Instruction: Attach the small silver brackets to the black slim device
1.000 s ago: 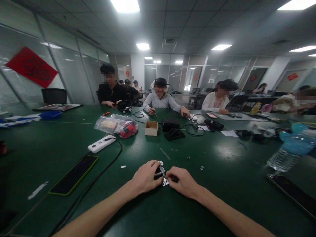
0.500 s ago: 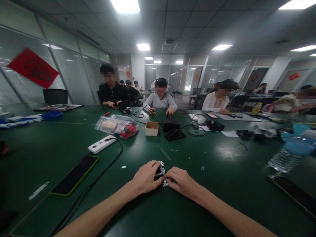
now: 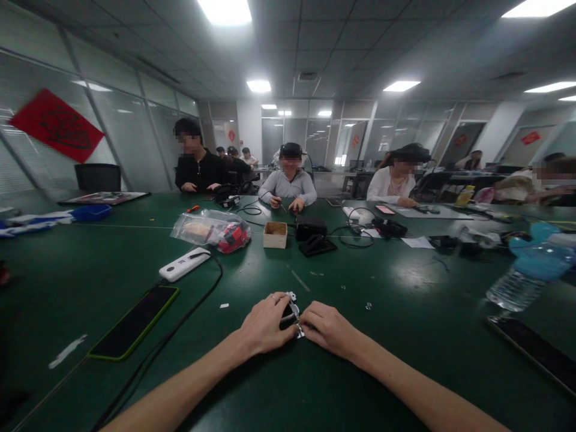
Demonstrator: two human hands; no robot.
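Note:
Low in the head view, my left hand (image 3: 265, 325) and my right hand (image 3: 329, 329) meet over a small black part with white and metal pieces (image 3: 290, 316). Both hands grip it from either side, just above the dark green table (image 3: 396, 360). Their fingers hide much of the part, so I cannot tell its exact kind. A ring sits on one finger of my left hand. Small metal bits (image 3: 368, 306) lie on the tabletop to the right of my hands.
To my left lie a black phone (image 3: 132, 322) and a white power bank (image 3: 183, 264) with a black cable. Ahead are a plastic bag (image 3: 210, 231) and a small cardboard box (image 3: 275, 235). A water bottle (image 3: 517, 290) stands right. Co-workers (image 3: 290, 180) sit across the table.
My hands stay on the small part, with only slight shifts in grip. The whole view has tilted and moved a little as my head moved, and a co-worker's hands across the table have shifted.

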